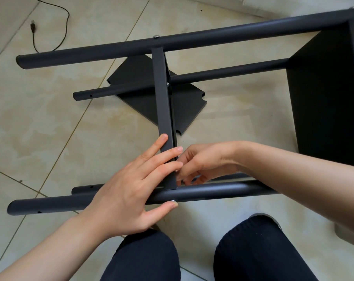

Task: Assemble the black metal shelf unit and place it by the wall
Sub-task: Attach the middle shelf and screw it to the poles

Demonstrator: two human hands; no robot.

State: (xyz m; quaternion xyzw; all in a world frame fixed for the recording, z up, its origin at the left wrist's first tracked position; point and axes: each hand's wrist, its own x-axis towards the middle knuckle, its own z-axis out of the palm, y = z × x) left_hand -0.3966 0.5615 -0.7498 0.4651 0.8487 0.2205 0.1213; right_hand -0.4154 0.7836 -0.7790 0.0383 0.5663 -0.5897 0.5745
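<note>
The black metal shelf unit (192, 40) lies on its side on the tiled floor, its round posts running left to right. An edge-on shelf panel (162, 94) spans between the far post and the near post (212, 192). My left hand (131, 185) lies over the near post, fingers straight across the panel's lower end, and its thumb touches a silver bolt head (173, 201). My right hand (200, 163) reaches in behind the panel with fingers curled, pinching something small that I cannot make out. A fixed shelf (324, 98) closes the unit's right end.
A loose black shelf panel (135, 72) lies flat on the floor under the frame. A black cable with a plug (33, 27) trails at the upper left. My knees in dark trousers (253, 250) are at the bottom edge. Bare tiles lie to the left.
</note>
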